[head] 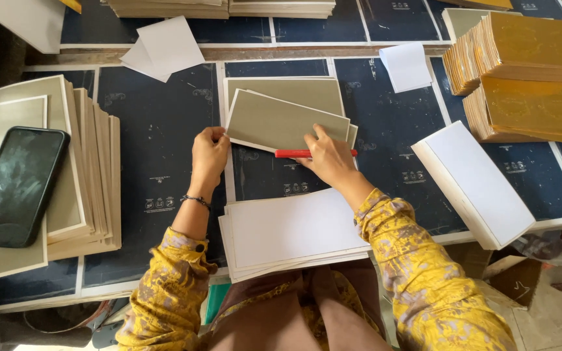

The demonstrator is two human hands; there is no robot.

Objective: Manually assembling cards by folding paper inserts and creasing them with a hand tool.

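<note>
nearest the camera, a stack of plain white rectangular sheets (pixel 291 231) overhangs the near table edge at the person's lap. the dark blue printed table covering (pixel 157 156) shows bare between this stack and the fanned pile of cream-edged grey boards (pixel 92 175) to the left, giving open room around the left forearm. a black phone (pixel 15 185) lies on that pile. to the right, a thick white rectangular block of paper (pixel 482 179) sits slanted with one corner past the table edge, well apart from the right arm. gold-covered bundles (pixel 528 78) are stacked at the far right, and loose white paper pieces (pixel 164 49) lie at the far edge.

in the middle, a grey-green rectangular card (pixel 281 120) lies tilted on a matching card beneath it. the left hand (pixel 209 156) pinches the card's left corner, fingers curled, wrist straight. the right hand (pixel 330 156) lies fingers spread on the card's near right part, pressing a slim red stick-shaped tool (pixel 294 154) along its near edge.
</note>
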